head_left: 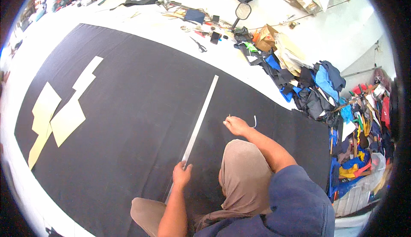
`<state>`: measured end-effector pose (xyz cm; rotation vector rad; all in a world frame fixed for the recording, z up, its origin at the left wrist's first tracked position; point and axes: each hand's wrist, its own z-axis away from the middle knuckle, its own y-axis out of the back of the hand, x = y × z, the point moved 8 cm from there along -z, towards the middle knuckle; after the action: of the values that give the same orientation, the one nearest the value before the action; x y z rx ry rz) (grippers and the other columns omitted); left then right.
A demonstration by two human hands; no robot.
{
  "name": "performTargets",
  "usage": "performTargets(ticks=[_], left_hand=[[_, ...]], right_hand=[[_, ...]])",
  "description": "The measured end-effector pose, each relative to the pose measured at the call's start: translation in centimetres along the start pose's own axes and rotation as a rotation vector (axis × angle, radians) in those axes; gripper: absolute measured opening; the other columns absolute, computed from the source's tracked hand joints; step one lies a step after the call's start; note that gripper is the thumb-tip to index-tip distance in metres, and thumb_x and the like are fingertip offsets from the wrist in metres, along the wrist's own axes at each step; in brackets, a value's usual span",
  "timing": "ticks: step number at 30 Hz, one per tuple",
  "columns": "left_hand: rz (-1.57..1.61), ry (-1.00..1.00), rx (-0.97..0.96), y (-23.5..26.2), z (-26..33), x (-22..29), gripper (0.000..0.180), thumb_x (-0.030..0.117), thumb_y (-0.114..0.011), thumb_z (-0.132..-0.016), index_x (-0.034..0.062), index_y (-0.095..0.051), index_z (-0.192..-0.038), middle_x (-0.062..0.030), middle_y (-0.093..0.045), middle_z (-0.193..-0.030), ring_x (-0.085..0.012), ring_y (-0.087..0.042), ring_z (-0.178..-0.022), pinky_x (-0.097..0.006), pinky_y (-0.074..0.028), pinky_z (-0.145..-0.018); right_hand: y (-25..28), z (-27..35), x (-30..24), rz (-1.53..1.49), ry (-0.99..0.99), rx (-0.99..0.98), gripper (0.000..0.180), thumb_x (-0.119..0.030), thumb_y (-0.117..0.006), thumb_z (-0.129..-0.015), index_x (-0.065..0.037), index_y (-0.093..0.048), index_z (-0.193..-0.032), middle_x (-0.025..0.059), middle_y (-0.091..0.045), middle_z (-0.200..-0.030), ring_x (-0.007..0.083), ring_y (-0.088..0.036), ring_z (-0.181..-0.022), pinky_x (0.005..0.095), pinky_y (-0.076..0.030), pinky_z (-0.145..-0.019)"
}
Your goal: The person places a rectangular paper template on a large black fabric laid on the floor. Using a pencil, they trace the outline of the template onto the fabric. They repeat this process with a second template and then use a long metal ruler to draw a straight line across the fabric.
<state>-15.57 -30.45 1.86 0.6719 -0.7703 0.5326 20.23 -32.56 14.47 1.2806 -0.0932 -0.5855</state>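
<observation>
A large sheet of black cloth [141,91] lies spread beneath me, and I sit on it with one knee raised. Across it runs a long, pale straight ruler [201,118], slanting from beside my left leg toward the far edge. My left hand [182,175] grips the ruler near its close end, fingers bent over it. Right of the ruler, my right hand [236,125] is closed, apart from it; a tiny tip shows at its fingers, too small to name. By that wrist is a thin white curved strip [255,121].
Yellowish paper pattern pieces [70,117] lie on the cloth at the left. Beyond its far edge are scissors [199,45], a phone [215,37] and a racket-shaped swatter [242,12]. Heaped fabric scraps [314,91] and a cardboard box [266,38] line the right side.
</observation>
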Motion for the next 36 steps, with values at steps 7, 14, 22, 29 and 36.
performTargets(ticks=[7, 14, 22, 29, 36], left_hand=[[-0.35, -0.259, 0.018, -3.0, -2.9, 1.7, 0.029, 0.027, -0.072, -0.088, 0.0102, -0.075, -0.112, -0.0177, -0.069, -0.116, -0.039, -0.062, -0.112, -0.05, -0.05, -0.1], [-0.565, -0.278, 0.27, -4.3, 1.8, -3.6, 0.062, 0.026, -0.076, -0.084, 0.0081, -0.057, -0.14, -0.0198, -0.051, -0.136, -0.0413, -0.048, -0.128, -0.055, -0.038, -0.109], [-0.792, -0.239, 0.388, -7.3, 1.1, -4.7, 0.064, 0.038, -0.071, -0.089, 0.0118, -0.056, -0.145, -0.0153, -0.046, -0.15, -0.0389, -0.035, -0.143, -0.061, -0.022, -0.118], [-0.716, -0.243, 0.453, -8.8, -4.2, 0.9, 0.059, 0.029, -0.071, -0.09, 0.0132, -0.057, -0.144, -0.0113, -0.05, -0.15, -0.0362, -0.038, -0.143, -0.058, -0.023, -0.119], [-0.607, -0.245, 0.568, -7.0, -5.8, 2.8, 0.057, 0.019, -0.076, -0.086, 0.0088, -0.058, -0.139, -0.0118, -0.059, -0.136, -0.0338, -0.052, -0.13, -0.055, -0.032, -0.118]], right_hand=[[-7.8, -1.7, 1.8, -0.192, -0.046, -0.074, 0.037, -0.036, -0.049, -0.107, -0.004, -0.064, -0.117, 0.0195, -0.069, -0.117, 0.0417, -0.065, -0.112, 0.0534, -0.051, -0.092], [-14.1, -7.4, 3.9, -0.106, 0.194, 0.306, 0.037, -0.031, -0.054, -0.105, -0.011, -0.061, -0.135, 0.0169, -0.06, -0.142, 0.0366, -0.05, -0.138, 0.0527, -0.036, -0.115], [-13.0, -16.3, 4.5, 0.065, 0.36, 0.321, 0.032, -0.029, -0.057, -0.104, -0.013, -0.064, -0.131, 0.0099, -0.059, -0.146, 0.0351, -0.046, -0.143, 0.0578, -0.025, -0.121], [-10.1, -22.2, 8.5, 0.051, 0.347, 0.404, 0.032, -0.033, -0.054, -0.104, -0.015, -0.069, -0.126, 0.0094, -0.062, -0.144, 0.0341, -0.048, -0.141, 0.0615, -0.02, -0.122], [-9.6, -24.2, 9.5, -0.044, 0.316, 0.515, 0.029, -0.034, -0.061, -0.1, -0.014, -0.067, -0.12, 0.0094, -0.063, -0.138, 0.0366, -0.05, -0.136, 0.062, -0.029, -0.116]])
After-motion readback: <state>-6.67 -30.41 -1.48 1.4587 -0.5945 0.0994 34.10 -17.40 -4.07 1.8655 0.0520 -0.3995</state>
